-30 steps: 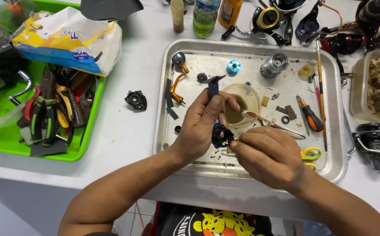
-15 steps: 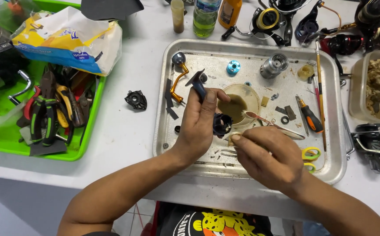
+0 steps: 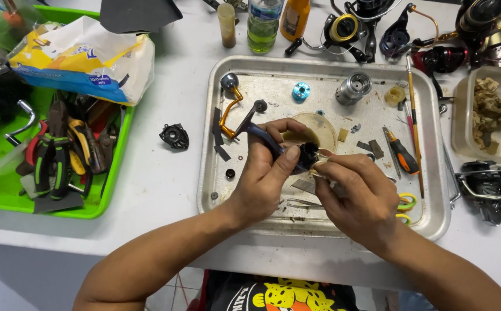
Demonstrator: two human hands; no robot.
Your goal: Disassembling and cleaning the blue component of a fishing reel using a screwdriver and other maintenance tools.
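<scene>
At frame centre, the dark reel part (image 3: 307,154) has been turned in the gripping left hand (image 3: 268,173); its handle arm is now raised while the right hand (image 3: 357,193) pinches a small piece against it above the metal tray (image 3: 435,190).

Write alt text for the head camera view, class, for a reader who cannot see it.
Two bare hands work over a metal tray: the left hand grips a dark reel body while the right hand touches it. Small parts, a screwdriver and a blue spool lie in the tray.
</scene>
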